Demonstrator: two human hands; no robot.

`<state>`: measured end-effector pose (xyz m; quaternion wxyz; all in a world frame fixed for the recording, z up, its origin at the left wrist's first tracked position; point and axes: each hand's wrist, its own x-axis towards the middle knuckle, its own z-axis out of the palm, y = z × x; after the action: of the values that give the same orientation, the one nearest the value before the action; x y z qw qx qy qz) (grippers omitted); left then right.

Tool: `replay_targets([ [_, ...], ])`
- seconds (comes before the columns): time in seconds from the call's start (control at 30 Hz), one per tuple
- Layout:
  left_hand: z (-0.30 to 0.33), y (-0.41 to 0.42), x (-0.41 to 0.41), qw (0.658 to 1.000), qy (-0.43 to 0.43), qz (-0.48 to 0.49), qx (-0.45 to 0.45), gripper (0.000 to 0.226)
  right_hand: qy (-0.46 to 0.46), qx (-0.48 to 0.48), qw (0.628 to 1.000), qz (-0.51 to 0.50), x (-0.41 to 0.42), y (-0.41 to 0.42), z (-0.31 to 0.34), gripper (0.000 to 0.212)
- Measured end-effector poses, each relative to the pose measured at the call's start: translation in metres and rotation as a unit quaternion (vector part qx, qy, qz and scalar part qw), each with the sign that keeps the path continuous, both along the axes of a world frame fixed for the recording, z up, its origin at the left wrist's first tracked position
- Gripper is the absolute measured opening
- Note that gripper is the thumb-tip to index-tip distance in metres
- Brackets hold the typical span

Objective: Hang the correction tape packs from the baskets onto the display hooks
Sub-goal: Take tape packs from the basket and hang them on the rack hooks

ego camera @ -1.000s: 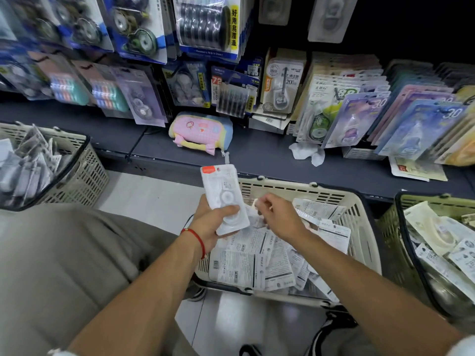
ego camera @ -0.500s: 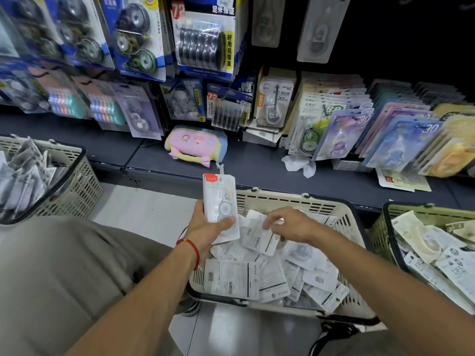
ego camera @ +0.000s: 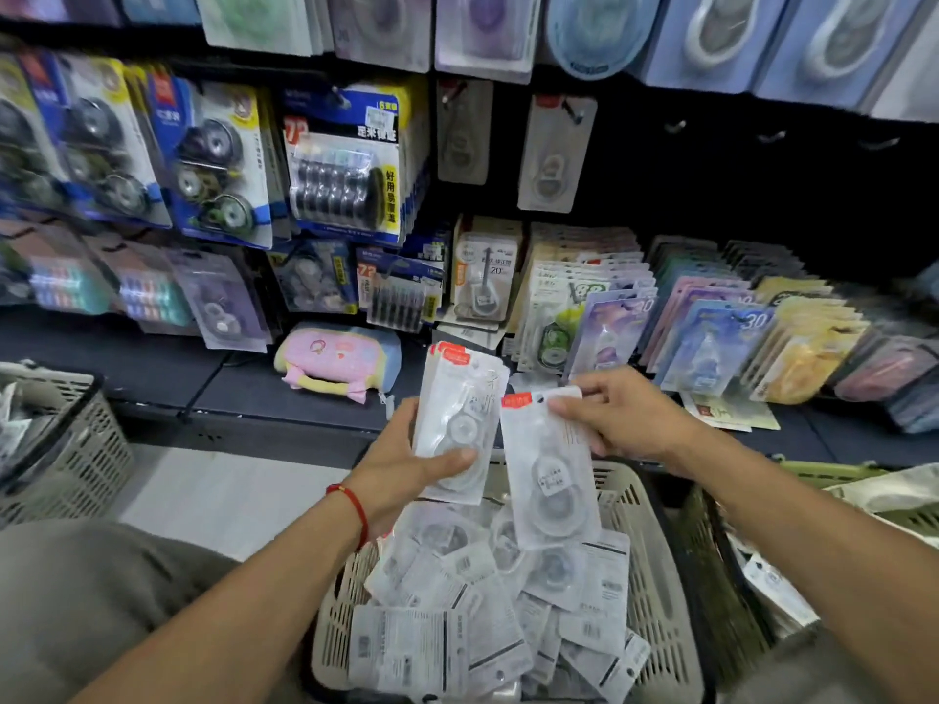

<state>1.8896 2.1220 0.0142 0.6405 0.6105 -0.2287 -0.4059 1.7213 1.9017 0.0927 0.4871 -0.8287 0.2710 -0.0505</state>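
A: What is held now?

B: A small stack of packs [ego camera: 460, 424] is gripped in the left hand [ego camera: 406, 464], thumb laid across the front. One more pack [ego camera: 549, 475] is pinched at its red top by the right hand [ego camera: 625, 419], hanging above the basket [ego camera: 655, 591], where many packs remain.

A: How should the step be done well?

B: The single pack should be laid face-forward onto the stack with the hang holes lined up, so all can be slid onto a hook [ego camera: 673, 127] together. The bare hooks are seen at upper right on the dark panel.

A: What differs from half a second ago?

B: The right hand was then down among the basket's packs; a pack has since been lifted out. The view has been raised towards the display.
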Motion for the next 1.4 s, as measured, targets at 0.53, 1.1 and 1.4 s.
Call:
replay_targets([
  [0.53, 0.110, -0.110, 0.045, 0.992, 0.050, -0.053, -0.103, 0.085, -0.248, 0.049, 0.950, -0.186, 0.030, -0.024, 0.035, 0.054],
  [1.1, 0.136, -0.094, 0.068, 0.975, 0.004, 0.101, -0.200, 0.077, -0.323, -0.002, 0.918, -0.229, 0.089, -0.041, 0.066, 0.019],
  [1.4, 0.136, -0.086, 0.071, 0.976, -0.021, 0.094, -0.194, 0.084, -0.348, -0.014, 0.902, -0.254, 0.096, -0.046, 0.065, 0.023],
])
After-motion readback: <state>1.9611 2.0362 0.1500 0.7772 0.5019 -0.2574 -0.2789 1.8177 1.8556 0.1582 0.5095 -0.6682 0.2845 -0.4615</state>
